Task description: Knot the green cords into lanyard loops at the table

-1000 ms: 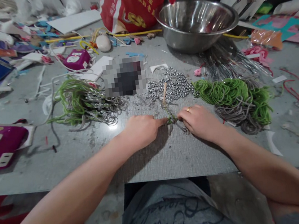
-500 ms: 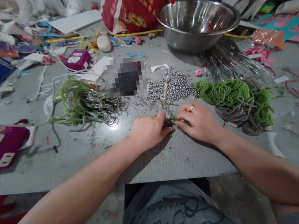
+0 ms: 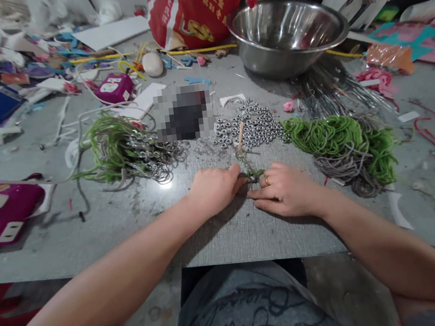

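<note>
Where both hands meet at the near middle of the grey worktop [image 3: 226, 236], a short green cord [image 3: 254, 173] lies between them, just near of a wooden stick [image 3: 239, 131]. The left hand [image 3: 214, 187] has its grip pinched together on the cord's left end. The right hand [image 3: 284, 192] touches the cord's right end, fingers stretched flat leftward; I cannot tell whether its grip clamps the cord. Beyond the stick lies a pile of metal beads [image 3: 256, 124], to the right a heap of green and grey cords [image 3: 341, 140], farther off a steel bowl [image 3: 288, 30].
</note>
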The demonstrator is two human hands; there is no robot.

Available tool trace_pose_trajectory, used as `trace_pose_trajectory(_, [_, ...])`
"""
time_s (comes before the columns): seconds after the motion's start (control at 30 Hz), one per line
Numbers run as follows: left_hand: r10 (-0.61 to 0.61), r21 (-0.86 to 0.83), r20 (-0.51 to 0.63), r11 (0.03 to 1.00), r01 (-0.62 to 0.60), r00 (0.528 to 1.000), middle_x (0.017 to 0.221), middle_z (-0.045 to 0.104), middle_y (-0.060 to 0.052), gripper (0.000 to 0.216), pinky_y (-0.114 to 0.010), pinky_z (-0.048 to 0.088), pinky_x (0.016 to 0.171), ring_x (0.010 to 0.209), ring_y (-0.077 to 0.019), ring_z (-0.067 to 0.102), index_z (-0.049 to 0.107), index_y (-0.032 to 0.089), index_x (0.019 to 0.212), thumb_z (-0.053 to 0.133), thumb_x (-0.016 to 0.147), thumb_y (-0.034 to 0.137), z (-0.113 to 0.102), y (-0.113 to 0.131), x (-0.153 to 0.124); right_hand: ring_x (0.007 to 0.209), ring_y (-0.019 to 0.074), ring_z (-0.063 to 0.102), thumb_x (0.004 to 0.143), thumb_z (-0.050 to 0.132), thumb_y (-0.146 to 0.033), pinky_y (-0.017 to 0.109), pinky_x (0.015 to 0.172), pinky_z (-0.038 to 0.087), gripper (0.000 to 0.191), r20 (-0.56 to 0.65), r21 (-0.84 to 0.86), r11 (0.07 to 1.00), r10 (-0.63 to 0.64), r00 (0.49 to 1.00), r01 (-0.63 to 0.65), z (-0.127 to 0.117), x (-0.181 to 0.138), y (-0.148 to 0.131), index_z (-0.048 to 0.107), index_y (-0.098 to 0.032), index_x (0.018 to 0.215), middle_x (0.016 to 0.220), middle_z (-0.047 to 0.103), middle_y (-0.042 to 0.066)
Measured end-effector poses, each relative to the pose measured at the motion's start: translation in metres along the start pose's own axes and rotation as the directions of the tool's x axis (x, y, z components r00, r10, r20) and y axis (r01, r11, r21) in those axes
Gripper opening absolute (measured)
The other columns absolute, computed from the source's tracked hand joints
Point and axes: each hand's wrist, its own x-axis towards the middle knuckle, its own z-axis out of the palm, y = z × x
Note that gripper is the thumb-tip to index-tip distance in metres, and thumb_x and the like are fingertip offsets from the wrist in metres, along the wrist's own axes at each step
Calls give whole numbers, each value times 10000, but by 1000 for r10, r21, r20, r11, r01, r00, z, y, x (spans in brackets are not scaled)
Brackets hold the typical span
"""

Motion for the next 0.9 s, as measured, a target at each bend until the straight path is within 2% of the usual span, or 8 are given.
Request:
trace_pose_trajectory(0.1, [4,-3,-13,1000,-4,1000,728,678,-110,395,-341,445,576,690,-280,658,593,159,987,320,916,436,1,-1,0,652,137,491,895,461,-321,301,642,229,287,-25,35,999,-21,999,22,-2,0,0,705,-189,967,659,634,35])
trace_pose_trajectory(0.23, [19,7,-39,1000,-19,999,707,678,-97,395,-322,433,561,670,-259,655,598,171,980,310,918,434,3,-2,-1,668,153,518,906,438,-352,310,639,230,348,-27,-74,996,58,998,-59,-4,0,-1,664,-150,1077,720,653,59])
trace_pose_trajectory(0.4, [3,19,-31,1000,-2,1000,710,679,-92,401,-307,421,562,681,-250,657,601,179,993,313,917,447,2,0,0,639,163,540,897,446,-423,313,629,234,391,115,-157,983,119,986,-100,-8,-1,-4,649,-163,1106,694,678,64])
trace_pose_trajectory(0.53, [-14,19,-21,1000,15,1000,713,672,-88,378,-308,419,568,688,-255,655,599,174,997,330,917,427,1,1,1,613,162,551,896,441,-451,311,637,272,390,243,-70,994,97,965,-82,-15,-4,-5,644,-210,1126,641,677,49])
trace_pose_trajectory(0.67, [-41,10,-47,999,41,998,709,655,-84,358,-320,434,591,709,-247,639,599,165,967,342,913,409,2,0,3,606,158,552,884,464,-459,304,638,312,361,280,2,996,85,956,-89,-17,-7,-4,640,-269,1136,623,663,21])
trace_pose_trajectory(0.77, [13,3,-191,1000,-12,982,839,651,-116,291,-389,460,706,880,-287,607,602,145,894,386,896,340,2,0,0,612,145,551,877,495,-418,296,638,345,300,194,57,995,71,979,-83,-13,-6,-3,689,-257,1040,636,650,16])
trace_pose_trajectory(0.83, [48,-48,-332,997,-67,942,1022,622,-154,246,-447,449,823,1028,-311,550,590,121,949,407,873,267,3,3,-3,668,149,569,890,482,-359,296,658,384,281,28,97,989,108,994,-110,-9,-4,-2,719,-216,935,715,660,39])
trace_pose_trajectory(0.9, [51,-159,-432,978,-132,900,1233,526,-195,327,-460,416,939,1180,-303,467,509,84,1141,388,860,199,6,8,-7,760,166,590,906,444,-304,305,701,430,298,-177,108,976,205,963,-188,-5,-3,0,715,-180,909,821,669,71])
